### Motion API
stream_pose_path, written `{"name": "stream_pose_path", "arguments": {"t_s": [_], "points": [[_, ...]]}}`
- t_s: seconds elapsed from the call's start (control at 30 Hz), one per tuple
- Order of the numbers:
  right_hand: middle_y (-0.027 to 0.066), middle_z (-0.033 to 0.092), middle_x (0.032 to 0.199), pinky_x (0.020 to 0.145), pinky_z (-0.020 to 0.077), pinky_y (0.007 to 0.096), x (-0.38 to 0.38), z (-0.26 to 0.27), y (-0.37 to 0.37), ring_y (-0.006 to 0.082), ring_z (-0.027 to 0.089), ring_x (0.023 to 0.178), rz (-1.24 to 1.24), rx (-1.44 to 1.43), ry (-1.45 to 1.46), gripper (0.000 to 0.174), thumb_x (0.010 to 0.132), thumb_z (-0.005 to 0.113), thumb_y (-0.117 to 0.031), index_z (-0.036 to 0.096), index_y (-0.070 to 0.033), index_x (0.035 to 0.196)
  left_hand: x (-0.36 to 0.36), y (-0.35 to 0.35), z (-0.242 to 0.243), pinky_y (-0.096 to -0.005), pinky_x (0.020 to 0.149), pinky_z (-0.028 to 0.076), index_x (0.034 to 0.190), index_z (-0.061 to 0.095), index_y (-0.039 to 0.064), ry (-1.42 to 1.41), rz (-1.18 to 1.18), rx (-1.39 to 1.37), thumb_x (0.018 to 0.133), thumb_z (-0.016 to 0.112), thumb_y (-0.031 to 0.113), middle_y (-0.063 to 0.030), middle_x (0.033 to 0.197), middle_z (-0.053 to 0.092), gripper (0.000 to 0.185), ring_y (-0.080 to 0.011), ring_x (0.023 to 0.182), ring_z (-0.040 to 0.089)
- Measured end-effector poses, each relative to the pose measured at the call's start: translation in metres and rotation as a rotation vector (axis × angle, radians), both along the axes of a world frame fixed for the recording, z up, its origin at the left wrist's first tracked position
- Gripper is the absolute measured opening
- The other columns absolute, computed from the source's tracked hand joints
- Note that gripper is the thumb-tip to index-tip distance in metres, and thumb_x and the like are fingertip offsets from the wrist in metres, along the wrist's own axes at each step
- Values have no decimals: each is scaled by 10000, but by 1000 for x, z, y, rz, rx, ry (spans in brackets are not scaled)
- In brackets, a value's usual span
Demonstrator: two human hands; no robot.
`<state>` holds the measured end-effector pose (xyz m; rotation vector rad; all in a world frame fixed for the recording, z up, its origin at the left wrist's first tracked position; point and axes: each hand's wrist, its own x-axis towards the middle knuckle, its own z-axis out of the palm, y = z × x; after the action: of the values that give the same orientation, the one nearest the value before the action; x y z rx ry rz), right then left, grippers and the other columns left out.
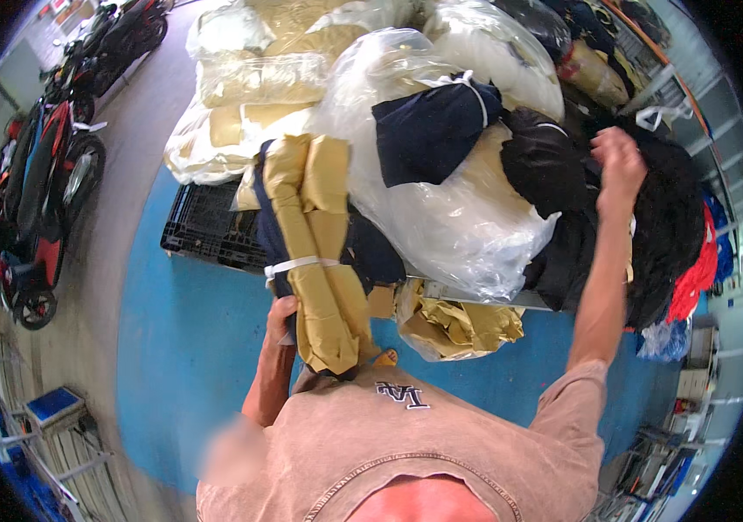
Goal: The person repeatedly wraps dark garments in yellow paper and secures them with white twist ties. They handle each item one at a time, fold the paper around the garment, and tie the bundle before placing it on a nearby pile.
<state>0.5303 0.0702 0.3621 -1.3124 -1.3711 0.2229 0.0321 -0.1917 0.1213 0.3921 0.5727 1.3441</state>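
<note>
My left hand [282, 318] grips the lower side of a long bundle [319, 235] wrapped in golden-brown paper, with dark navy fabric along its left side. A white tie [299, 264] goes around the bundle's middle. The bundle stands nearly upright before my body. At the right, my right hand [619, 160] is slightly blurred over a heap of black fabric [661, 215], its fingers loosely apart with nothing seen in them. Just left of it lies a black fabric bundle [544, 163]. A navy fabric bundle [440, 130] with a white tie rests on a clear plastic bag [423, 228].
Plastic-wrapped packages [260, 78] are piled at the back left, above a black plastic pallet [208, 222]. Crumpled brown paper fills a clear bag [462, 323] low in front. Parked motorcycles [52, 176] line the left. A blue-topped stool [55, 408] stands at lower left. Red fabric [694, 274] hangs right.
</note>
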Motion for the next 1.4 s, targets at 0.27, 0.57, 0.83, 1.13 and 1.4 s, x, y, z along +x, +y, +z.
{"name": "stream_pose_path", "arguments": {"t_s": [0.27,0.57,0.83,1.13,1.4], "points": [[157,586,1333,1021,476,381,-286,-132,-179,281,564,1229,858,-577,255,766,817,813,-246,426,-21,1439,32,22,43,-383,925,552,1335,526,-16,-150,-146,-31,780,691,416,-153,1164,673,723,-258,1031,677],[117,664,1235,1010,472,383,-275,-147,-184,235,618,1150,838,-874,282,645,752,860,-263,591,-26,1289,21,20,62,-417,1045,472,1462,387,-43,65,71,135,732,711,296,-214,1437,506,867,-302,1260,556],[92,704,1026,787,576,343,-178,-46,-99,197,701,878,597,-365,520,428,863,764,-237,618,5,1186,-8,20,73,-412,917,560,1337,548,-41,416,44,72,748,751,334,-197,1204,665,727,-289,1018,690],[209,648,1113,890,518,399,-171,-45,-30,343,656,984,-231,325,-698,435,889,717,-254,598,48,1178,22,16,66,-412,902,559,1355,512,-47,287,-16,70,830,704,446,-194,1263,637,746,-293,1054,673],[178,651,1152,919,518,394,-282,-107,-203,309,645,1067,596,-57,-230,331,874,726,-101,627,7,1170,32,24,55,-362,943,514,1316,535,-38,305,-155,-79,884,602,140,-131,1246,638,472,-219,1070,638]]}}
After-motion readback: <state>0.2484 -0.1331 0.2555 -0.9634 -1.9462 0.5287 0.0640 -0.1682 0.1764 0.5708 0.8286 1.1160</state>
